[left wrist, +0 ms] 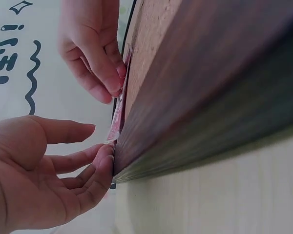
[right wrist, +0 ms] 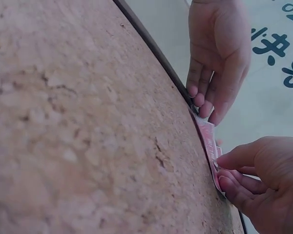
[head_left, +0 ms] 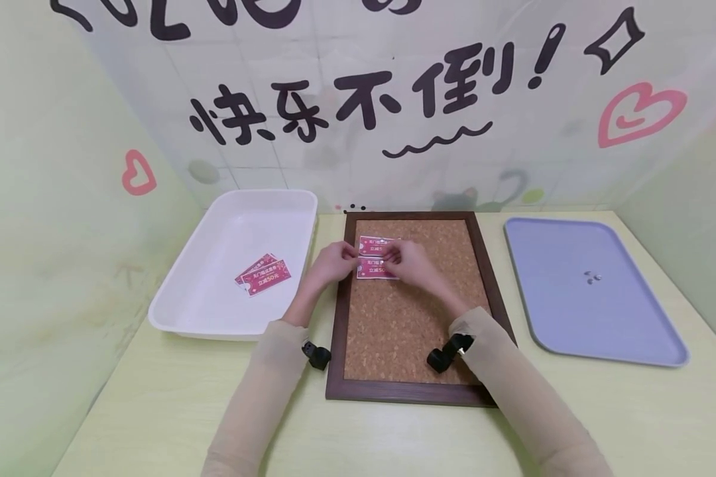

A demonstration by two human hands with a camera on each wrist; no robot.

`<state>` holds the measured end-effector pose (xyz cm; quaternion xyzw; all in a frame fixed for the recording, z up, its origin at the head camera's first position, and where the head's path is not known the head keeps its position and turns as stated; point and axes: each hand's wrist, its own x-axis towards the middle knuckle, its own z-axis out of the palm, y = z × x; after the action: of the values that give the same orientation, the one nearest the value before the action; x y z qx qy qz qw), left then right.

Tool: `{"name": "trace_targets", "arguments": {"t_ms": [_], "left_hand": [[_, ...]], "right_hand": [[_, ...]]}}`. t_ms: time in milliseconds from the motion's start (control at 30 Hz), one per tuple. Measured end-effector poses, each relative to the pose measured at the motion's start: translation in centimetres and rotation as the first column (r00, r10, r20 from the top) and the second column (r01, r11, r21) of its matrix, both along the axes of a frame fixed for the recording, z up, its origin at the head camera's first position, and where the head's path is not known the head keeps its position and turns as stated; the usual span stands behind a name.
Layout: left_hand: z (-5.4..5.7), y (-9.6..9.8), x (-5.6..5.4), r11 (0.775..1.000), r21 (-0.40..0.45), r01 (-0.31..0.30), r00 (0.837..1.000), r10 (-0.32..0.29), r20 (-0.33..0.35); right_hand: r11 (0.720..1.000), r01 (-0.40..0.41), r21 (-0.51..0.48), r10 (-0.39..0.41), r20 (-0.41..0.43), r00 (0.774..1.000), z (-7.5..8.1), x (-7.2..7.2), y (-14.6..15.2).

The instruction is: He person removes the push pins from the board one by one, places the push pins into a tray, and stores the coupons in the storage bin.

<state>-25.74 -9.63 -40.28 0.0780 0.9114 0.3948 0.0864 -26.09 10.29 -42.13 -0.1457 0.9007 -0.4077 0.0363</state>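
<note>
Two pink printed coupons lie one above the other on the upper left of a cork board (head_left: pixel 417 318): an upper coupon (head_left: pixel 370 246) and a lower coupon (head_left: pixel 370 268). A small shiny pin head (head_left: pixel 382 240) shows on the upper one. My right hand (head_left: pixel 414 264) pinches a small pushpin (right wrist: pixel 216 165) against the lower coupon, the pin mostly hidden by thumb and forefinger. My left hand (head_left: pixel 336 261) rests its fingertips at the board's left frame, beside the coupon's left end. In the left wrist view, the left thumb (left wrist: pixel 73 130) stands apart from the other fingers.
On the left, a white tray (head_left: pixel 185 291) holds more pink coupons (head_left: pixel 265 275). To the right, a blue-grey tray (head_left: pixel 573 311) carries several small shiny pins (head_left: pixel 592 277). The board's dark wooden frame (head_left: pixel 412 392) stands raised from the table (head_left: pixel 346 437). A printed wall rises behind.
</note>
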Motion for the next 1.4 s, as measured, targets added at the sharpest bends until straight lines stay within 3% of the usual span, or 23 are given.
{"name": "trace_targets", "arguments": {"t_ms": [200,667,1400], "left_hand": [[-0.1,0.2,-0.2,1.0,-0.024,0.007,0.999,-0.006,0.041],[0.0,0.1,-0.1,0.999,-0.037,0.022,0.999,-0.021,0.046],[0.0,0.1,-0.1,0.996,-0.076,0.036,0.999,-0.033,0.032]], "right_hand": [[0.999,0.028,0.033,-0.028,-0.023,0.999,-0.5,-0.4,-0.4],[0.995,0.078,0.062,-0.072,-0.093,0.993,-0.9,-0.5,-1.2],[0.989,0.072,0.127,-0.064,-0.071,0.995,-0.4,-0.6,-1.5]]}}
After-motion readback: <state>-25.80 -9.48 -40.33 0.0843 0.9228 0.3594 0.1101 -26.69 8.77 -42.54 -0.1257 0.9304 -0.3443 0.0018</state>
